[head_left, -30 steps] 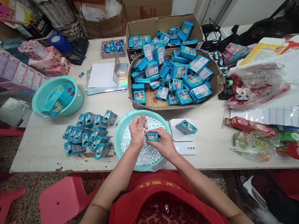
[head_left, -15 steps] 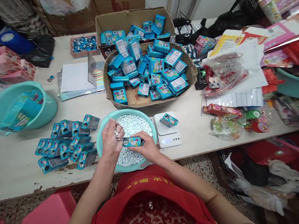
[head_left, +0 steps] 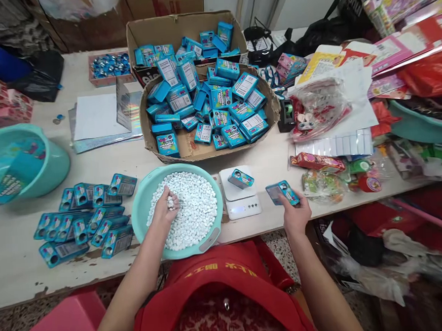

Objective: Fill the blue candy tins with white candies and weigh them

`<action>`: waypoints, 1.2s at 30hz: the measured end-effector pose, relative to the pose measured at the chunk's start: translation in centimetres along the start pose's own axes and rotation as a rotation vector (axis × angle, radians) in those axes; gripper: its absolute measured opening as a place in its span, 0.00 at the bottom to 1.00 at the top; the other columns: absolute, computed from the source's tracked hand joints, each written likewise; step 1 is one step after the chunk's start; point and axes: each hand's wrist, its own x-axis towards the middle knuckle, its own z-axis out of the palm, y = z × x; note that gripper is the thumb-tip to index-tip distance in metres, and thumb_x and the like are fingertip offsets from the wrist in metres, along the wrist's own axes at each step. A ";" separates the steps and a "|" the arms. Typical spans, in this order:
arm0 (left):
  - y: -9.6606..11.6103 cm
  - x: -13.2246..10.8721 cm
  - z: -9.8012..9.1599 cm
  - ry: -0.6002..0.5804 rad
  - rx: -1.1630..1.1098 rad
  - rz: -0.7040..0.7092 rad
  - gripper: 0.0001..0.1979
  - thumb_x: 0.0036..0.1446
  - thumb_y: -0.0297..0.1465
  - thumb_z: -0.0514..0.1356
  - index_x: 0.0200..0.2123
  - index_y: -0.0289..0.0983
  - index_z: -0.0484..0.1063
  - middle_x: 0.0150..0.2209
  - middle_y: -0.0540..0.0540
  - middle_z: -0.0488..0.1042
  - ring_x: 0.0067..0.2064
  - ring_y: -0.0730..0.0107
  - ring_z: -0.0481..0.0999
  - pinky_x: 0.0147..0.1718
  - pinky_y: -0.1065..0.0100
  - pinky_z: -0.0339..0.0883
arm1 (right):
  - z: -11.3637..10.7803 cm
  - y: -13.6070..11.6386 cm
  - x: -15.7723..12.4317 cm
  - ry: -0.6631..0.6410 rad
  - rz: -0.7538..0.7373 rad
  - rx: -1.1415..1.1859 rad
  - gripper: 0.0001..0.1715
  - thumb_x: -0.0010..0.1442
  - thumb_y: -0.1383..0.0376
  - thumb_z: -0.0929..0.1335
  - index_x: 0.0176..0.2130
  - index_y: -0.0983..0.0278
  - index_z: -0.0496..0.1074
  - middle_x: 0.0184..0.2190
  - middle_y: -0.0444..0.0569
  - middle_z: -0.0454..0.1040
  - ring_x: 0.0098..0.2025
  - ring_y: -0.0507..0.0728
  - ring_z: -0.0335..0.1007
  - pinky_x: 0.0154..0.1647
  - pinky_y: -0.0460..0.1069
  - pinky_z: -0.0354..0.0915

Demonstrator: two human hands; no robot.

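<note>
My left hand (head_left: pixel 166 208) is curled over the left side of a turquoise basin (head_left: pixel 219 220), with a few white candies showing between its fingers. Small white candies (head_left: pixel 189 209) fill much of that basin. Out to the right, beyond the scale, my right hand (head_left: pixel 296 213) grips a blue candy box (head_left: pixel 284 193) above the table edge. On the white digital scale (head_left: pixel 242 208) lies another blue candy box (head_left: pixel 241 178). Left of the basin, several blue boxes with round openings (head_left: pixel 83 217) stand grouped together.
Behind the basin, a cut-down cardboard box (head_left: pixel 205 154) is heaped with blue boxes, with a second carton (head_left: pixel 184 26) behind it. At far left is a turquoise bucket (head_left: pixel 58 161). Bagged sweets (head_left: pixel 324 185) and packaging crowd the right. A pink stool (head_left: pixel 62 324) is below.
My right hand has carried the blue box from above the basin rightward past the scale. My left hand stays over the basin with candies in its fingers. The view has shifted slightly right.
</note>
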 end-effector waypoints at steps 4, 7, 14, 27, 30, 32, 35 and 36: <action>0.5 -0.1 1.0 0.007 0.001 0.011 0.15 0.64 0.35 0.52 0.25 0.35 0.61 0.15 0.55 0.59 0.13 0.82 0.58 0.11 0.81 0.48 | 0.0 3.2 1.7 0.024 0.027 -0.081 0.36 0.40 0.48 0.72 0.42 0.68 0.70 0.39 0.54 0.71 0.42 0.62 0.69 0.48 0.61 0.64; 0.5 -0.2 1.2 -0.028 -0.002 0.026 0.13 0.63 0.35 0.54 0.27 0.35 0.63 0.16 0.55 0.61 0.13 0.83 0.58 0.11 0.81 0.49 | 0.4 2.4 0.8 0.046 -0.091 -0.170 0.40 0.40 0.47 0.73 0.47 0.69 0.69 0.48 0.61 0.68 0.53 0.68 0.62 0.55 0.64 0.57; -0.6 -0.9 2.1 -0.008 -0.067 -0.076 0.18 0.62 0.39 0.54 0.23 0.36 0.60 0.15 0.54 0.60 0.13 0.82 0.57 0.11 0.81 0.50 | 7.0 -4.2 -2.3 -0.411 -0.433 -0.121 0.31 0.49 0.48 0.71 0.46 0.64 0.69 0.43 0.55 0.72 0.47 0.62 0.68 0.50 0.59 0.64; 2.3 -9.7 7.5 -0.225 -0.131 0.561 0.23 0.49 0.46 0.65 0.19 0.36 0.60 0.14 0.57 0.56 0.14 0.83 0.58 0.12 0.78 0.49 | 8.9 -12.8 -11.8 -0.860 -0.707 0.156 0.17 0.53 0.60 0.74 0.43 0.59 0.72 0.38 0.48 0.74 0.42 0.58 0.72 0.43 0.54 0.68; 1.8 -9.6 7.2 -0.117 -0.066 0.706 0.24 0.49 0.46 0.65 0.18 0.36 0.60 0.14 0.55 0.58 0.17 0.79 0.65 0.17 0.76 0.56 | 9.6 -12.8 -13.4 -0.887 -0.720 0.178 0.17 0.53 0.61 0.74 0.43 0.59 0.71 0.38 0.49 0.75 0.42 0.58 0.72 0.44 0.54 0.68; 1.5 -9.4 6.7 -0.066 -0.061 0.751 0.23 0.50 0.47 0.64 0.18 0.36 0.61 0.14 0.55 0.59 0.19 0.77 0.67 0.19 0.74 0.59 | 9.9 -12.9 -13.9 -0.880 -0.731 0.183 0.17 0.53 0.61 0.73 0.43 0.59 0.71 0.38 0.49 0.75 0.42 0.58 0.72 0.43 0.54 0.68; 1.6 -9.2 6.3 -0.077 -0.075 0.777 0.23 0.51 0.47 0.63 0.18 0.36 0.61 0.14 0.55 0.58 0.18 0.77 0.66 0.20 0.73 0.59 | 10.0 -13.0 -14.0 -0.869 -0.735 0.187 0.16 0.53 0.61 0.73 0.43 0.59 0.72 0.38 0.49 0.75 0.42 0.58 0.72 0.43 0.54 0.68; 1.6 -9.2 6.3 -0.085 -0.079 0.781 0.23 0.51 0.47 0.63 0.18 0.36 0.61 0.15 0.54 0.58 0.18 0.77 0.66 0.20 0.73 0.59 | 10.1 -13.1 -14.0 -0.871 -0.731 0.186 0.16 0.53 0.61 0.73 0.43 0.59 0.72 0.38 0.49 0.75 0.42 0.58 0.72 0.44 0.54 0.69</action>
